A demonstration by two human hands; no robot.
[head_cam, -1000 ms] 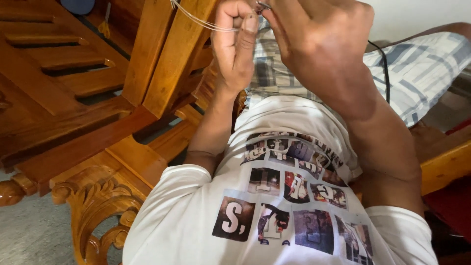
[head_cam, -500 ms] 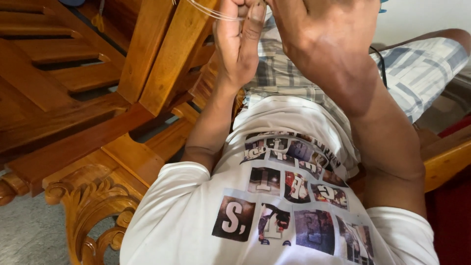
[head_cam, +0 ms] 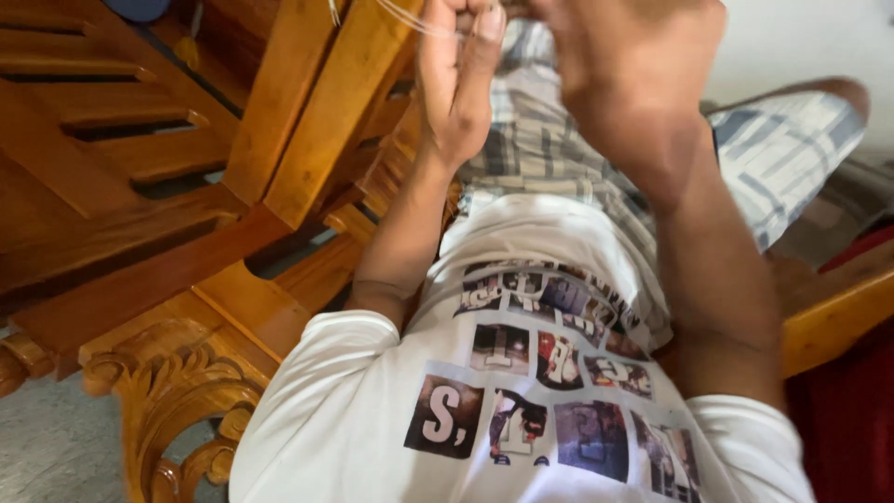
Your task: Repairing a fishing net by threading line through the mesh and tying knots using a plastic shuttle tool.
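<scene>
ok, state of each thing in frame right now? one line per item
left hand: raised, fingers curled shut, pinching the thin string
right hand: raised close to camera, blurred; grip cannot be told
thin string: taut, running from the left hand out of the top of frame
wooden chair: carved, standing beside the person's left arm
white printed shirt: worn
plaid shorts: worn, knee bent

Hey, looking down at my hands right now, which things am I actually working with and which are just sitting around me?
In hand:
- thin pale thread, pinched by the left hand
- right hand, raised close beside it; its grip is hidden

Just around:
- carved wooden chair
- slatted wooden furniture
- white printed T-shirt
- plaid shorts
</scene>
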